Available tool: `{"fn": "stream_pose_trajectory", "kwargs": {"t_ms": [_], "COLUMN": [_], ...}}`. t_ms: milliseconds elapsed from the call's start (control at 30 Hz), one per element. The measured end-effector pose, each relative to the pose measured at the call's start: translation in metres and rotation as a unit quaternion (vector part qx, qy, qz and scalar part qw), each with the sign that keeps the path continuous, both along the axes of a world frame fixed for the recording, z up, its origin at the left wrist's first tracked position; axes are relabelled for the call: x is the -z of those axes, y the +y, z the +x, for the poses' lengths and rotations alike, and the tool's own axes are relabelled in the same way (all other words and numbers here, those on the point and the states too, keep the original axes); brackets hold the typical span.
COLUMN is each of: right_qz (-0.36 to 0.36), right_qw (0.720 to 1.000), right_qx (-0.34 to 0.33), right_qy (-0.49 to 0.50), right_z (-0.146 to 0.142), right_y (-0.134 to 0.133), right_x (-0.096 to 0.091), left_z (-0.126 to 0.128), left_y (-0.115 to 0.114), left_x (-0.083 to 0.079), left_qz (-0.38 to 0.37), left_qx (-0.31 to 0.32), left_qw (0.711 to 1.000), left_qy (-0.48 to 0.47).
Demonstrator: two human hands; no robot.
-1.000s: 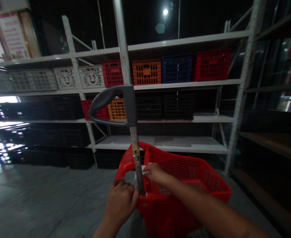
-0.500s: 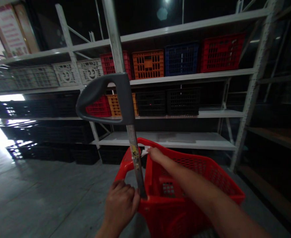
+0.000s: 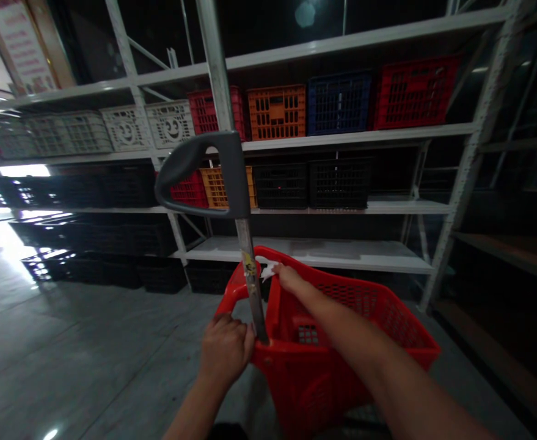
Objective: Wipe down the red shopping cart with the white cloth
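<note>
Here's my left hand [image 3: 225, 348] curled tight low on the cart pole [image 3: 248, 275], and my right arm [image 3: 364, 354] stretching out beyond that pole, right hand [image 3: 289, 278] reaching forward, fingers bent downward.

A red perforated plastic basket [image 3: 305, 391] stands tilted, its metal pole [image 3: 248, 275] rising to a grey grip [image 3: 231, 165].
</note>
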State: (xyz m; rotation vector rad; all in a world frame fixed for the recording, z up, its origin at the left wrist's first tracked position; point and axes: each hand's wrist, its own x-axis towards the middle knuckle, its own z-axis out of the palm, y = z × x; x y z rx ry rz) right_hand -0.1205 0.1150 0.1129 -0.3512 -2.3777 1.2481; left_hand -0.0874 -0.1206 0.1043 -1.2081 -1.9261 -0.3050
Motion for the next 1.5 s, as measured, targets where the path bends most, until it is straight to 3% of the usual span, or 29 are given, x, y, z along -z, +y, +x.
{"fn": "stream_pose_trajectory", "kwargs": {"t_ms": [100,167,233,300,367,433,567,633,733,833,933,1100,1200,1333,1500], "right_qz": [0.014,0.039,0.068,0.078,0.086,0.144,0.319,0.352,0.352,0.323,0.298,0.282,0.294,0.327,0.38], "right_qw": [0.998,0.991,0.974,0.964,0.975,0.976,0.941,0.932,0.921,0.908,0.919,0.947,0.943,0.935,0.903], "right_qx": [-0.057,-0.129,-0.214,-0.245,-0.188,-0.121,-0.039,0.034,0.166,0.267,0.259,0.131,0.09,0.099,0.202], "right_qy": [-0.01,0.008,0.039,0.066,0.086,0.106,0.109,0.083,0.024,-0.012,-0.006,0.081,0.125,0.093,0.001], "right_z": [0.033,0.068,0.105,0.137,0.157,0.166,0.178,0.197,0.239,0.266,0.249,0.162,0.134,0.156,0.253], "right_y": [-0.019,-0.032,-0.044,-0.054,-0.066,-0.079,-0.087,-0.067,-0.017,0.015,-0.004,-0.091,-0.115,-0.087,0.004], "right_x": [0.015,0.026,0.03,0.028,0.027,0.033,0.071,0.096,0.127,0.14,0.127,0.078,0.065,0.088,0.139], "left_z": [0.001,0.001,0.001,0.0,-0.001,-0.003,-0.009,-0.013,-0.017,-0.021,-0.024,-0.029,-0.034,-0.044,-0.051], "left_y": [0.002,0.002,0.003,0.004,0.005,0.007,0.011,0.012,0.013,0.014,0.016,0.019,0.017,0.013,0.01], "left_x": [0.0,0.0,0.0,0.0,-0.001,-0.002,-0.004,-0.004,-0.003,-0.003,-0.002,-0.001,-0.001,0.0,0.002], "left_qz": [0.01,0.015,0.017,0.017,0.013,0.009,0.005,0.001,-0.009,-0.011,-0.006,-0.008,-0.011,-0.009,-0.009], "left_qx": [-0.011,-0.015,-0.017,-0.02,-0.024,-0.028,-0.042,-0.047,-0.044,-0.039,-0.041,-0.044,-0.038,-0.034,-0.031], "left_qw": [1.0,1.0,1.0,0.999,0.999,0.999,0.998,0.998,0.998,0.999,0.999,0.999,0.999,0.999,0.999], "left_qy": [0.013,0.015,0.019,0.024,0.027,0.029,0.037,0.04,0.037,0.024,0.012,0.004,0.014,0.026,0.03]}}
